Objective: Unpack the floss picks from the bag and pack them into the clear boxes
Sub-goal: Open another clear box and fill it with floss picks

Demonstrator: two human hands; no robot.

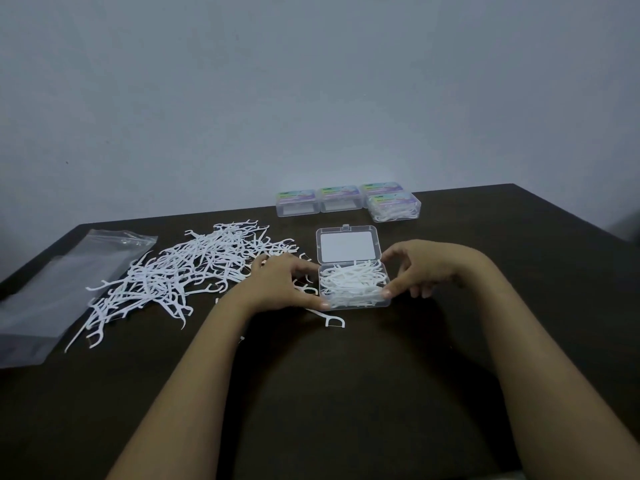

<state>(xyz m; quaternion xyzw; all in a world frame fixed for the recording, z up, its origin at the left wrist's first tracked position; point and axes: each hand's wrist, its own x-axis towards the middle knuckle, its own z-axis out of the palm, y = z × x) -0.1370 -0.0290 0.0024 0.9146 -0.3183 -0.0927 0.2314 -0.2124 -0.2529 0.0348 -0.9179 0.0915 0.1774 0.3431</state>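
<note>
Head view shows your left hand (280, 282) and your right hand (419, 268) both on the open clear box (356, 304), which sits on the dark table (346, 393) straight ahead of you. Your left thumb presses its near left corner with the fingers curled at the far left edge. Your right thumb sits at the near right corner with the fingers curled round the right side, so each hand grips the box. Its base is filled with white floss picks (353, 280), and its lid (346, 245) is folded back away from you. To your left a loose pile (194, 268) of picks spreads over the table, just beside the flattened clear bag (62, 289) at the far left. One stray pick (332, 318) lies just in front of the box, near your left thumb. Four closed boxes (298, 204) stand near the far edge; the front right one holds picks.
</note>
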